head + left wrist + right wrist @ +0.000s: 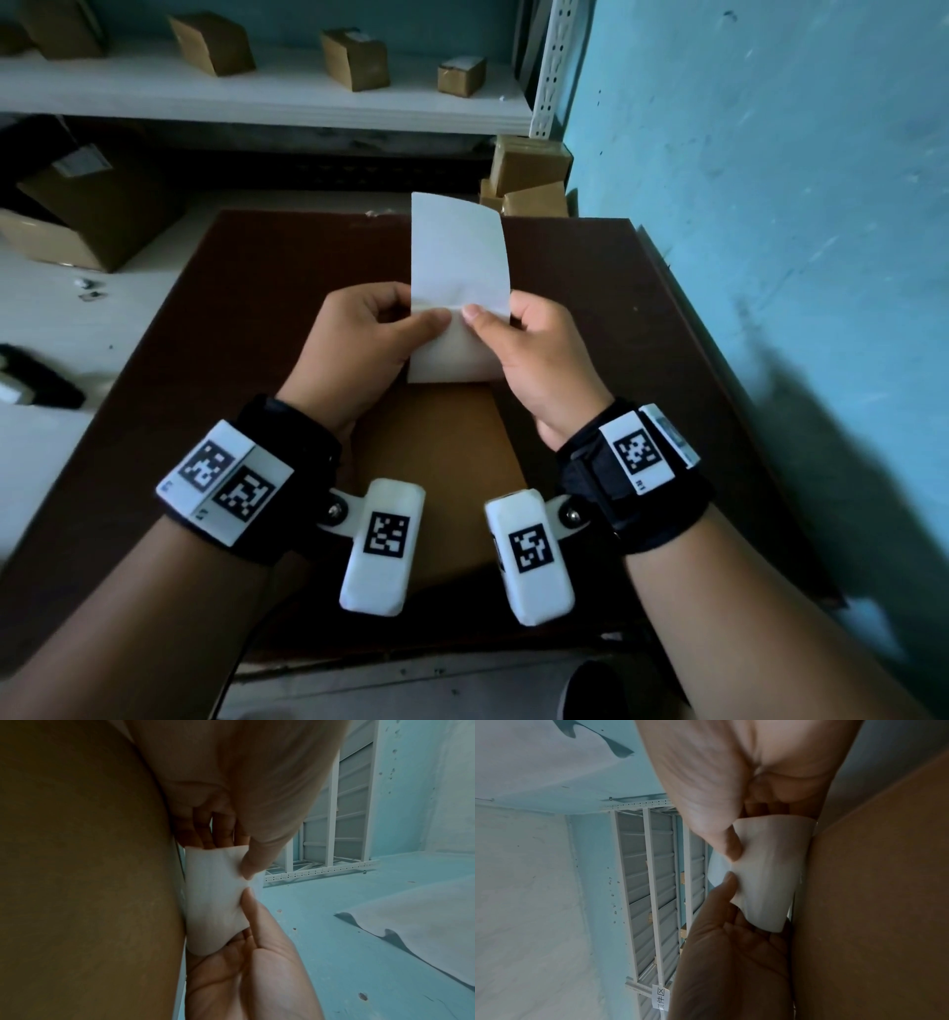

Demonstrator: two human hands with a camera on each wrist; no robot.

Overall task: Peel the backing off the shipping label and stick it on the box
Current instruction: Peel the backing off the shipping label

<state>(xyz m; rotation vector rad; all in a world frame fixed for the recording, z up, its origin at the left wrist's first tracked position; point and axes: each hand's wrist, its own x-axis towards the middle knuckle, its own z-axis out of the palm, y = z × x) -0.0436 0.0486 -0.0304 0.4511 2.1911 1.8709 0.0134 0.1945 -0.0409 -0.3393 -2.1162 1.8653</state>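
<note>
- Head view: the left hand [354, 339] and the right hand [534, 349] are both pinching the white shipping label [457, 257] near its middle, thumbs meeting on the near face; each grip is grasping the label.
- The label is standing upright in the air above the dark worktop [590, 288], its upper part rising past the fingers and its lower part hanging between the palms.
- A brown box [436, 462] is lying on the worktop directly beneath the hands, not touching the label.
- Only the head view is showing the white shelf [267, 97] carrying small cardboard boxes [354, 59], and the wrist-worn marker units [382, 545].
- Left wrist view: the left thumb [259, 858] is pressing the label [213, 892] from above while the right hand [252, 973] is meeting it from below; the paper is bowing between them.
- Right wrist view: it is showing the label [767, 874] curling outward below the right thumb [729, 845], with the left hand [731, 963] underneath, and a printed tag [661, 999] on the shelving frame that no other view is revealing.
- Whether the backing is separating cannot be told from any view.
</note>
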